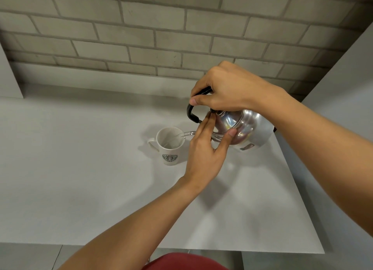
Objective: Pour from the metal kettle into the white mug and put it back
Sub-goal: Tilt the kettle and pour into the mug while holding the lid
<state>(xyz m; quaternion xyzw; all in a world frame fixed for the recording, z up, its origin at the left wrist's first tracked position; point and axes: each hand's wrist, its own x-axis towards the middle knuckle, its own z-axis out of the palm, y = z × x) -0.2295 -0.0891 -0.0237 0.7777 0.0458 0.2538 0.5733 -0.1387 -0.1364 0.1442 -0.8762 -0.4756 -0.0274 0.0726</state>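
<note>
The shiny metal kettle [245, 126] is tilted to the left above the table, its spout over the rim of the white mug [170, 146]. A clear stream of water runs from the spout into the mug. My right hand [228, 90] is closed around the kettle's black handle from above. My left hand [205, 148] rests against the kettle's lid, fingers pressing on the lid and its black knob, thumb on the body. The mug stands upright with a green round logo facing me and its handle to the left.
The white table [80, 169] ends in a front edge near me and a right edge close under the kettle. A grey brick wall [161, 37] rises behind it. A white panel [347, 88] stands at the right.
</note>
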